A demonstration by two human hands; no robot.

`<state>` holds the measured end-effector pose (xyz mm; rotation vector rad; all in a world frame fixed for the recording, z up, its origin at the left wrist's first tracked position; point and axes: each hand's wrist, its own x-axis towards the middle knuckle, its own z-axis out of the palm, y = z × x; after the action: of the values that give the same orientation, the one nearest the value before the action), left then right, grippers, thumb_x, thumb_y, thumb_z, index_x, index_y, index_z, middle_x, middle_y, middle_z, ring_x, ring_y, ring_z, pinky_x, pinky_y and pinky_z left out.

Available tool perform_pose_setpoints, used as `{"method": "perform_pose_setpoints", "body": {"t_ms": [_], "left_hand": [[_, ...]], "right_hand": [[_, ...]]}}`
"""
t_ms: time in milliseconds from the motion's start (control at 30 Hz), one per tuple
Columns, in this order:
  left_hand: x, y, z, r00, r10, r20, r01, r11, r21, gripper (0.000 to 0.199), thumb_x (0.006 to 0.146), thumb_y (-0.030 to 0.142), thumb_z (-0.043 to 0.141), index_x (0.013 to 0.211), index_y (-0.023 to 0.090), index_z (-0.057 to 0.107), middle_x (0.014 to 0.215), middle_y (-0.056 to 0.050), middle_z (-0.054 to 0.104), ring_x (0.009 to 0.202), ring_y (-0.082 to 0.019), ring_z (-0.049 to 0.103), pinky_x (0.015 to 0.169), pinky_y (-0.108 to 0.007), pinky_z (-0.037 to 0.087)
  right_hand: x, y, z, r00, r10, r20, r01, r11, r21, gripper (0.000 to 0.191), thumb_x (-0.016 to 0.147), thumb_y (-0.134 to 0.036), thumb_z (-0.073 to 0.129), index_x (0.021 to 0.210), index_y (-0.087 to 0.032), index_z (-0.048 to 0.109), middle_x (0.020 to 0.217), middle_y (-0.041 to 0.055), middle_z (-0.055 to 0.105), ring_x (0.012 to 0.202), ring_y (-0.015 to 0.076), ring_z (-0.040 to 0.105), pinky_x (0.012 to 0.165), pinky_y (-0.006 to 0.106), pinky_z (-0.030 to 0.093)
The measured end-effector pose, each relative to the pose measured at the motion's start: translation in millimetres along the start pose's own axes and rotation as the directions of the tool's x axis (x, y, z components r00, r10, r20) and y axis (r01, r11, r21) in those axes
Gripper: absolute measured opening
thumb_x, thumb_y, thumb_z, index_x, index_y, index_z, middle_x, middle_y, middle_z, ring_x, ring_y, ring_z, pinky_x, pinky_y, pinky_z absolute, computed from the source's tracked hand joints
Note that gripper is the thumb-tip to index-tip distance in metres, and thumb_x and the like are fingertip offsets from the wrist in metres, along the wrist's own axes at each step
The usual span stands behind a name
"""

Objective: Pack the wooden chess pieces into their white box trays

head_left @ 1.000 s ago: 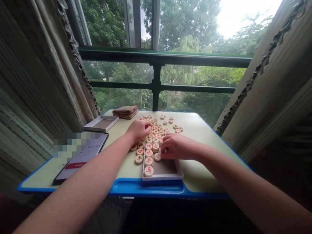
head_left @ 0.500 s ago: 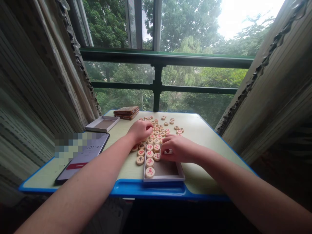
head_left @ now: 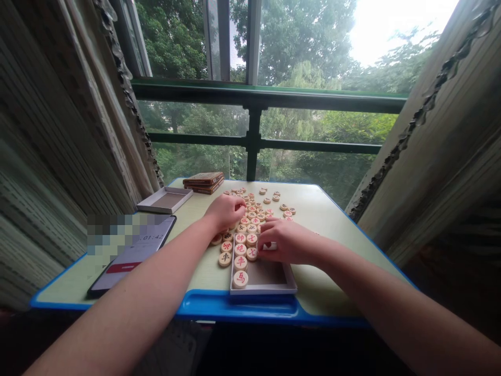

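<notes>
My left hand (head_left: 225, 213) is curled with its fingertips pinched together at the left side of a heap of round wooden xiangqi pieces (head_left: 252, 214); whatever it holds is hidden. My right hand (head_left: 288, 239) bends over a shallow white box (head_left: 270, 289). Its thumb and fingers close at the right edge of a red-marked xiangqi piece (head_left: 252, 254) inside the box. Red-marked pieces form a column along the box's left wall, the nearest being a horse piece (head_left: 240, 279). A second, shorter column stands beside it.
Loose black-marked pieces (head_left: 224, 259) lie left of the box. More pieces (head_left: 288, 213) are scattered beyond my right hand. A phone (head_left: 135, 256), a box lid (head_left: 165, 200) and stacked brown boxes (head_left: 203, 182) occupy the table's left side. A blue tray edge (head_left: 238, 305) runs along the front.
Both hands stay almost where they were. The view has shifted very slightly, and the phone's timer has advanced by a second. The pieces in the box keep their layout.
</notes>
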<state>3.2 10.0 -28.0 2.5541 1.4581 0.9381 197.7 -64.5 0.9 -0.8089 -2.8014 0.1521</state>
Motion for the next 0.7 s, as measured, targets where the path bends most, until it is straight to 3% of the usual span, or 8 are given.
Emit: {"method": "perform_pose_setpoints", "body": {"t_ms": [100,267,400,500,633,700], "left_hand": [[-0.1,0.0,-1.4,1.0,-0.01,0.003,0.01,1.0,-0.003,0.024,0.076,0.026,0.048,0.078,0.019,0.071,0.076,-0.003,0.071,0.071,-0.016,0.062,0.069,-0.026,0.045],[0.8,1.1,-1.9,0.997,0.034,0.074,-0.035,0.999,0.002,0.03,0.081,0.033,0.045,0.077,0.018,0.07,0.074,-0.004,0.069,0.07,-0.016,0.06,0.068,-0.026,0.045],[0.3,-0.4,-0.5,0.986,0.094,0.136,-0.091,0.995,-0.029,0.028,0.078,0.04,0.053,0.073,0.019,0.071,0.079,-0.005,0.068,0.076,-0.018,0.06,0.076,-0.029,0.045],[-0.9,-2.2,-0.7,0.984,0.063,0.165,-0.057,0.997,-0.046,0.026,0.074,0.042,0.058,0.077,0.021,0.073,0.086,-0.006,0.067,0.08,-0.019,0.06,0.077,-0.03,0.046],[-1.8,-2.4,-2.2,0.984,0.034,0.176,-0.029,0.999,-0.027,0.024,0.075,0.039,0.056,0.077,0.022,0.072,0.088,-0.006,0.066,0.08,-0.019,0.06,0.077,-0.03,0.046],[-1.6,-2.3,-2.4,0.984,0.043,0.171,-0.043,0.999,-0.003,0.023,0.076,0.036,0.054,0.074,0.021,0.072,0.084,-0.006,0.066,0.078,-0.019,0.06,0.075,-0.029,0.046]], "right_hand": [[-0.2,7.0,-2.0,0.997,0.04,-0.072,-0.041,0.999,-0.011,0.01,0.078,-0.019,0.06,0.073,-0.017,0.068,0.072,0.0041,0.06,0.068,0.0132,0.051,0.065,0.025,0.039],[-0.5,25.8,-4.1,0.936,0.271,-0.223,-0.296,0.951,-0.086,0.015,0.082,-0.022,0.055,0.085,-0.018,0.069,0.084,0.0074,0.062,0.081,0.0179,0.054,0.071,0.028,0.042],[-1.1,36.6,-2.7,0.901,0.415,-0.131,-0.427,0.9,-0.088,0.018,0.082,-0.023,0.054,0.09,-0.021,0.07,0.088,0.0077,0.064,0.088,0.0206,0.055,0.074,0.03,0.043],[-1.3,41.4,-0.1,0.888,0.454,-0.071,-0.458,0.887,-0.055,0.019,0.081,-0.025,0.054,0.091,-0.022,0.07,0.086,0.0063,0.064,0.087,0.0203,0.056,0.075,0.03,0.044],[-1.5,44.6,2.3,0.874,0.468,-0.129,-0.472,0.881,-0.006,0.022,0.082,-0.027,0.054,0.097,-0.021,0.069,0.091,0.0069,0.063,0.087,0.0189,0.056,0.076,0.03,0.044],[-1.3,43.3,2.3,0.894,0.428,-0.131,-0.429,0.903,0.028,0.022,0.082,-0.029,0.055,0.095,-0.02,0.069,0.093,0.0079,0.063,0.088,0.0189,0.056,0.078,0.031,0.043]]}}
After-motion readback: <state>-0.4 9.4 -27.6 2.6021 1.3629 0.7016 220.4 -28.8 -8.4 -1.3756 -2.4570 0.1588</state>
